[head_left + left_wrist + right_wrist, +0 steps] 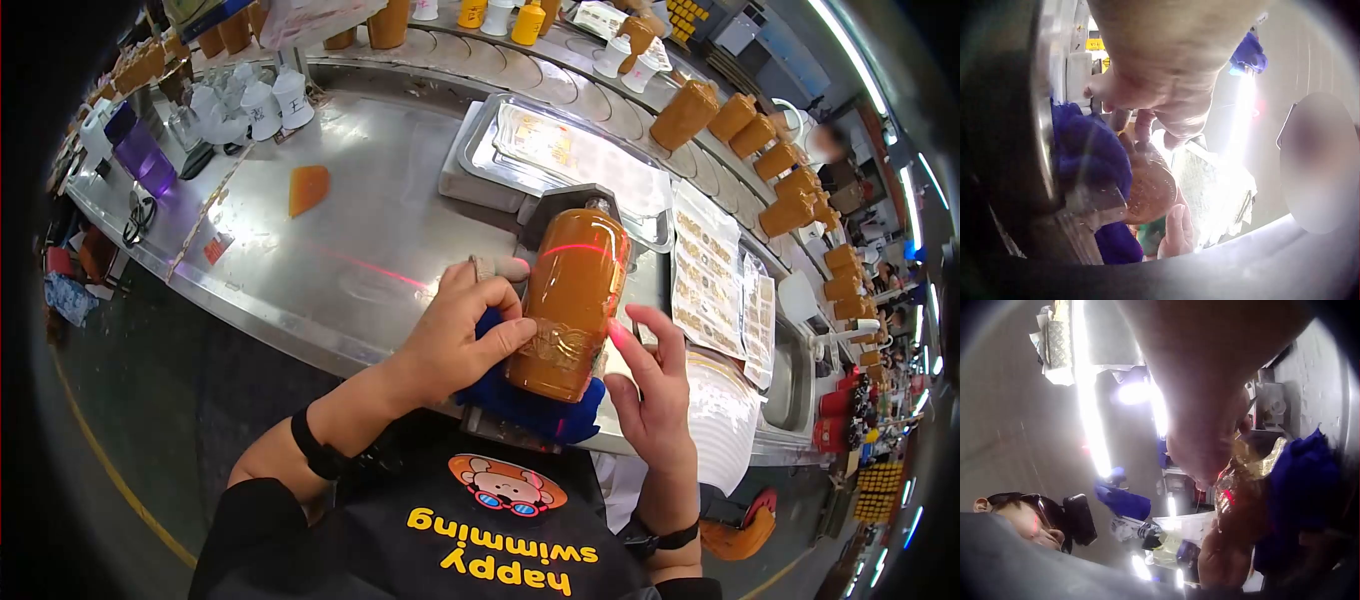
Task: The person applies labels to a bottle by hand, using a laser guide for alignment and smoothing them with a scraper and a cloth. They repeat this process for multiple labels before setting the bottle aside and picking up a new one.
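A glossy amber-brown bottle [572, 300] with a raised gold band leans on a dark rest, over a blue cloth [575, 425]. My left hand [455, 335] holds its left side, thumb on the front near the gold band. Tan covers wrap one or more of its fingers. My right hand [655, 390] is at the bottle's right side, with a fingertip against the patterned edge and the other fingers loosely bent. A thin dark sliver shows between its fingers. In the right wrist view, the bottle [1241, 500] shows gold and red decoration.
Behind the bottle, a metal tray [485, 140] holds a patterned sheet. More decal sheets [705, 280] lie to the right. An amber piece [309, 190], a purple bottle [140, 155] and white cups [262, 110] are on the left. Brown bottles [685, 115] line a conveyor beyond.
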Tool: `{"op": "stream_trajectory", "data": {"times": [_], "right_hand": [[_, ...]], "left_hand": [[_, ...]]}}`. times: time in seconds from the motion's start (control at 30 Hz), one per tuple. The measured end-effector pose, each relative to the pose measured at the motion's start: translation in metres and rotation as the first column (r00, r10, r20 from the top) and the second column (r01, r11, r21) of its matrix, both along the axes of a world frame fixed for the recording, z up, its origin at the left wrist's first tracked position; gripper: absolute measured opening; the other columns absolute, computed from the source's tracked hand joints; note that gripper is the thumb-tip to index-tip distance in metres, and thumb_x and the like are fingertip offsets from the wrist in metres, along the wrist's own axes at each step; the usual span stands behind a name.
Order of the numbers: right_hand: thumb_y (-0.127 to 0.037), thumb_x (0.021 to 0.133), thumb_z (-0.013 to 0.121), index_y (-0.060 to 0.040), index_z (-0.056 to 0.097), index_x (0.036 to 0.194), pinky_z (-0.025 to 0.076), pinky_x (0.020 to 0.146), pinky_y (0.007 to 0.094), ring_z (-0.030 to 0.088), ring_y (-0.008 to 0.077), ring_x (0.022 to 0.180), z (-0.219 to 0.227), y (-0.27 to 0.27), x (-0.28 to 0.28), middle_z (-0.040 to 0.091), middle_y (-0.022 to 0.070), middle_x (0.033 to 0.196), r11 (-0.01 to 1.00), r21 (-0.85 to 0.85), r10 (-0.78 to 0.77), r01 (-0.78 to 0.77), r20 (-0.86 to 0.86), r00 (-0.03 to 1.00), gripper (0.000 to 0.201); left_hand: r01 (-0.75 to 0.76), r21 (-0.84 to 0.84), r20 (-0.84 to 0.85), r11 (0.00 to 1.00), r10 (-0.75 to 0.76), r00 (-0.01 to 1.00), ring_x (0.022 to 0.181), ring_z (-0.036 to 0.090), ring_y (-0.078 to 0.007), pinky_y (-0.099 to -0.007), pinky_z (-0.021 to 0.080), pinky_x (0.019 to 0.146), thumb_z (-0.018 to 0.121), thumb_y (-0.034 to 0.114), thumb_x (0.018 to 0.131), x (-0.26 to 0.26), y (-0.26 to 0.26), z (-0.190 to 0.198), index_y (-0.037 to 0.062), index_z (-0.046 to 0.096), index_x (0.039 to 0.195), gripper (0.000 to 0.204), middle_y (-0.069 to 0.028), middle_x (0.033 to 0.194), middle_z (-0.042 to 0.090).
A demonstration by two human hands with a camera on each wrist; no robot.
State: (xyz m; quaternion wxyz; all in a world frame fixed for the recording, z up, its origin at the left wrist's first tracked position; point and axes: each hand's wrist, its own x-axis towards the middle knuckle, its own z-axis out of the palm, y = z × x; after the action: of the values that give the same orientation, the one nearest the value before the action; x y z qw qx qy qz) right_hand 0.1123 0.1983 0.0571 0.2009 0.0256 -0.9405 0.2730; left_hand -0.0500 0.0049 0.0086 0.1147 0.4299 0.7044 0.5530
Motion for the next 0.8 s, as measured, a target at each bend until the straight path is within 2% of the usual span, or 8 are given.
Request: {"op": "stream_trajectory", "data": {"times": [0.07,0.1,0.17,0.27,0.37,0.43,0.67,0.8], "right_hand": [[-0.005,0.084,0.067,-0.0092,0.06,0.128,0.044,0.087,0.0369,0.048,0.0339,0.119,0.011,-0.003,-0.008,0.046,0.0191,0.133,1.0,0.002,-0.015,0.015,0.037,0.999,0.045],[0.0,0.08,0.067,-0.011,0.062,0.126,0.041,0.096,0.0395,0.046,0.0351,0.122,0.012,-0.005,-0.012,0.044,0.0191,0.136,0.999,-0.039,-0.009,0.011,0.033,0.999,0.048],[0.001,0.078,0.069,-0.0122,0.063,0.125,0.04,0.099,0.0413,0.045,0.0365,0.123,0.013,-0.007,-0.02,0.043,0.019,0.137,0.999,-0.014,0.03,-0.03,0.022,0.999,0.05],[0.002,0.074,0.071,-0.012,0.066,0.114,0.039,0.1,0.0443,0.043,0.039,0.123,0.014,-0.013,-0.029,0.044,0.0186,0.135,0.998,0.016,0.056,-0.056,-0.019,0.998,0.043],[0.002,0.072,0.073,-0.0091,0.066,0.101,0.039,0.099,0.0446,0.044,0.039,0.122,0.012,-0.014,-0.031,0.046,0.018,0.133,0.998,-0.031,0.046,-0.047,-0.044,0.998,0.031],[0.002,0.071,0.074,-0.0075,0.064,0.092,0.04,0.099,0.0447,0.045,0.0386,0.12,0.009,-0.015,-0.032,0.047,0.0176,0.131,0.997,-0.068,0.035,-0.04,-0.066,0.997,0.025],[0.001,0.07,0.076,-0.0062,0.062,0.087,0.041,0.097,0.0446,0.047,0.0375,0.117,0.004,-0.018,-0.036,0.049,0.0171,0.126,1.0,0.002,-0.014,0.014,-0.104,0.994,0.023],[0.001,0.072,0.075,-0.0061,0.061,0.087,0.041,0.097,0.0441,0.048,0.0374,0.118,0.002,-0.021,-0.037,0.05,0.0168,0.125,0.999,-0.003,-0.047,0.047,-0.134,0.99,0.022]], "left_hand": [[-0.066,-0.048,-0.174,0.997,0.057,0.983,0.111,0.044,-0.0363,-0.0454,0.032,0.1,0.07,0.026,0.083,0.005,-0.005,0.018,0.0076,0.059,0.084,0.021,-0.0181,0.113,0.055],[-0.098,0.012,-0.288,0.995,0.097,0.953,0.112,0.044,-0.0368,-0.0465,0.031,0.1,0.07,0.024,0.082,0.007,-0.005,0.025,0.0076,0.059,0.083,0.02,-0.0182,0.114,0.055],[-0.142,0.138,-0.49,0.98,0.193,0.85,0.113,0.045,-0.0379,-0.0488,0.031,0.101,0.07,0.021,0.08,0.012,-0.003,0.035,0.0077,0.059,0.082,0.018,-0.0184,0.115,0.055],[-0.144,0.119,-0.572,0.982,0.186,0.799,0.119,0.044,-0.0414,-0.0502,0.032,0.103,0.069,0.02,0.081,0.013,-0.007,0.04,0.0064,0.06,0.082,0.017,-0.0215,0.114,0.057],[-0.156,0.132,-0.522,0.979,0.202,0.829,0.115,0.044,-0.0386,-0.051,0.03,0.1,0.07,0.022,0.08,0.013,-0.006,0.034,0.0076,0.06,0.081,0.017,-0.0196,0.115,0.054],[-0.173,0.138,-0.468,0.975,0.218,0.857,0.112,0.045,-0.0393,-0.0505,0.03,0.1,0.07,0.022,0.081,0.013,-0.006,0.029,0.0075,0.06,0.081,0.018,-0.019,0.109,0.056],[-0.117,0.114,-0.119,0.987,0.131,0.984,0.089,0.048,-0.031,-0.0402,0.038,0.083,0.067,0.02,0.087,0.007,-0.005,0.013,0.0047,0.059,0.08,0.019,-0.0106,0.083,0.057],[-0.129,0.113,-0.093,0.985,0.139,0.986,0.083,0.047,-0.0268,-0.0365,0.039,0.076,0.065,0.019,0.088,0.007,-0.004,0.008,0.0034,0.058,0.08,0.019,-0.0088,0.078,0.055]]}}
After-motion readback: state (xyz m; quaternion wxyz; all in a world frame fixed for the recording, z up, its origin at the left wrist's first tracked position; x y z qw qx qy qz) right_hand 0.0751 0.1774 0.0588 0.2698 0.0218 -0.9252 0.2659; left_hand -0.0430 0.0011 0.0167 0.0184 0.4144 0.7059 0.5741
